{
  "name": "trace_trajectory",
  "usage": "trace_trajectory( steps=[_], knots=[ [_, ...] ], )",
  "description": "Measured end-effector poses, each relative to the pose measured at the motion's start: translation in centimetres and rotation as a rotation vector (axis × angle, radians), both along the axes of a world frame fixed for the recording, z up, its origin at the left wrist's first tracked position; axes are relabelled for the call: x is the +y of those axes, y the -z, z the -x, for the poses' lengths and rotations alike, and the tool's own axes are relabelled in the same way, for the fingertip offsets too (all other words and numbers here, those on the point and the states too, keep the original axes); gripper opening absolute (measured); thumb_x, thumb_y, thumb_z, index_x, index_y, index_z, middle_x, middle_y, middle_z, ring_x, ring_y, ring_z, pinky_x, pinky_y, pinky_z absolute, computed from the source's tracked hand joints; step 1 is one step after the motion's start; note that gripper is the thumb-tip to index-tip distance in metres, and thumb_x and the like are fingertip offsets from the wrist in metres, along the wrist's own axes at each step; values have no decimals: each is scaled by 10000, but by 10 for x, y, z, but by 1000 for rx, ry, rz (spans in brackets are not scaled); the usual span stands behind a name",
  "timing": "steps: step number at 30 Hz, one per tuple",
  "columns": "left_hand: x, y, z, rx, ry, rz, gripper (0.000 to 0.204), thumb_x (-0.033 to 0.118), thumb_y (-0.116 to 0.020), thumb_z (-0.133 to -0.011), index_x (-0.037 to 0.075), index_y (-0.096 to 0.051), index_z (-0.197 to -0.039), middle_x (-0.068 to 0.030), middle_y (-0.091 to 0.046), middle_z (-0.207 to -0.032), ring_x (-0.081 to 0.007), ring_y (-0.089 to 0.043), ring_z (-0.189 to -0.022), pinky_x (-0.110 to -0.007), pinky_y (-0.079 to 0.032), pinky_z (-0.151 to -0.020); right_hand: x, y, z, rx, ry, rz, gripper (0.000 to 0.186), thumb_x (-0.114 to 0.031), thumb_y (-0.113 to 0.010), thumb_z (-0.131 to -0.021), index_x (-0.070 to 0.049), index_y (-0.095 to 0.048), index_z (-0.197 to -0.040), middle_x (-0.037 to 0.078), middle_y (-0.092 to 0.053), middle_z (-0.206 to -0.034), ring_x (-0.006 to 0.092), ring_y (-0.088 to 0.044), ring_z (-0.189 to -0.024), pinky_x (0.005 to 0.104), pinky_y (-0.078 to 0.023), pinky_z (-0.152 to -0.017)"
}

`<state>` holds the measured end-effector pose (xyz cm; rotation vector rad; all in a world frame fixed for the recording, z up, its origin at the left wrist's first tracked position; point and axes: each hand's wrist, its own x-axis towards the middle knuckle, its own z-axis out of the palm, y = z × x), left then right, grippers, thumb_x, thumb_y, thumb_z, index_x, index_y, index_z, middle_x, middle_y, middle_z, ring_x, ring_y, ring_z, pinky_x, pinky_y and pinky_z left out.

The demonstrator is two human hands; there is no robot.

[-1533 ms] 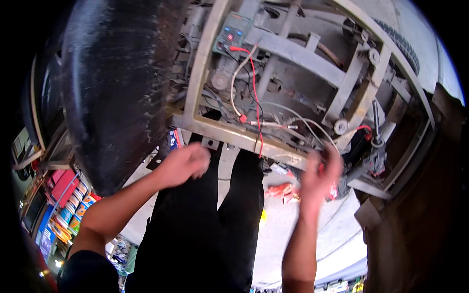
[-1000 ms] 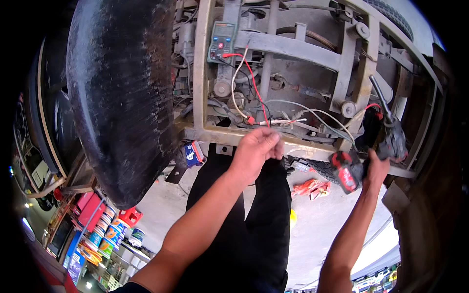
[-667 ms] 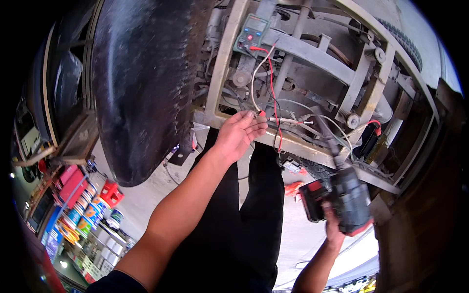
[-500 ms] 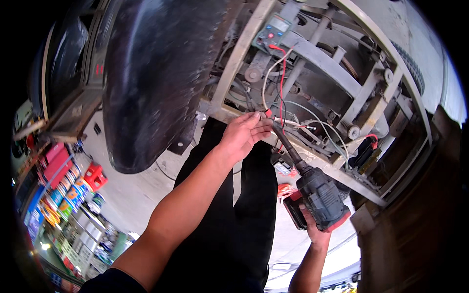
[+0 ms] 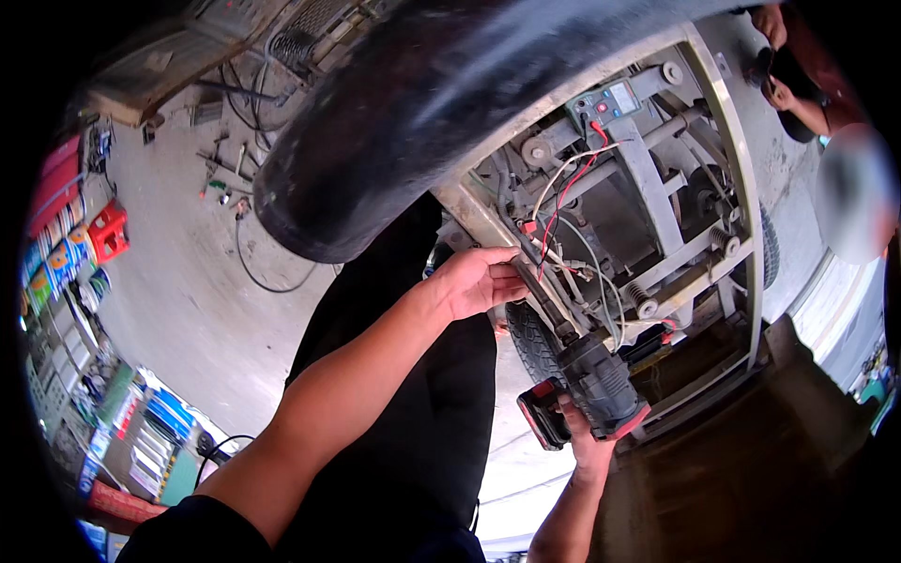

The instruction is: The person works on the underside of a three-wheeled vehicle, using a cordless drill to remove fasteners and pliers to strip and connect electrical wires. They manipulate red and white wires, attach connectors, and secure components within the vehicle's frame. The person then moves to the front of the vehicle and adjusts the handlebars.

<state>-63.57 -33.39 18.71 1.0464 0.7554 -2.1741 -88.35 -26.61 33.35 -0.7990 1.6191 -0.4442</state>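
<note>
My right hand (image 5: 584,439) is wrapped round the handle of a dark grey and red cordless impact wrench (image 5: 601,380). A long dark extension bar (image 5: 546,305) runs from its nose up along the side rail of a metal vehicle frame (image 5: 481,211). My left hand (image 5: 477,283) is closed, thumb and curled fingers at the bar's far part. The bar's tip is hard to make out among the wires beside the rail. Red, black and white wires (image 5: 563,192) lead across the frame to a green-grey multimeter (image 5: 605,103) resting on it.
A big black curved fender (image 5: 375,141) lies across the frame's left. A tyre (image 5: 533,342) stands below the rail. At upper right are another person's hands (image 5: 774,56). Cables (image 5: 246,249) and small tools lie on the floor; shelved goods (image 5: 56,244) line the far left.
My view has turned, bringing the other person into sight at upper right. The wrench and bar now lie closer along the rail, and my left fingers are nearer the bar.
</note>
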Motion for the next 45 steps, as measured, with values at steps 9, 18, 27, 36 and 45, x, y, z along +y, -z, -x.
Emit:
trace_trajectory(
  steps=[9, 18, 27, 36, 45],
  knots=[
    [1, 11, 12, 164, -202, 39, 208, 197, -525, -995, 27, -616, -1072, -123, -691, -1009, -224, -678, -957, -355, -567, -823, -34, -20, -3, -82, 104, -174, 200, -65, -744, -833, -13, -622, -982, 87, -653, -835, 190, -624, -711, 354, -554, -648],
    [-1, 14, 39, 130, -429, -211, 126, 158, -541, -978, 47, -598, -997, -96, -665, -918, -194, -647, -845, -332, -554, -728, -39, -15, -14, -25, 179, -231, 140, -113, -666, -891, -6, -597, -949, 98, -627, -752, 198, -603, -645, 330, -503, -640],
    [-7, 10, 63, -36, -465, -321, 150, 204, -564, -988, 73, -605, -1048, -82, -671, -952, -185, -639, -841, -298, -515, -701, -52, -13, -12, -54, 294, -343, 114, -84, -673, -876, -28, -580, -912, 81, -595, -723, 200, -587, -595, 340, -506, -585],
    [-26, 18, 93, -738, -139, -108, 237, 56, -565, -955, 59, -546, -1191, -42, -626, -940, -136, -628, -757, -273, -518, -646, -66, 16, -35, 29, 200, -298, 125, -33, -669, -860, -36, -570, -935, 60, -574, -702, 170, -568, -553, 301, -473, -528],
    [-26, 32, 106, -955, 184, -62, 182, 128, -577, -951, 22, -584, -1098, -61, -617, -929, -175, -616, -848, -340, -498, -724, -87, 21, -50, 95, 78, -365, 214, -17, -688, -827, -10, -556, -995, 66, -604, -756, 150, -567, -577, 279, -457, -530]
  ],
)
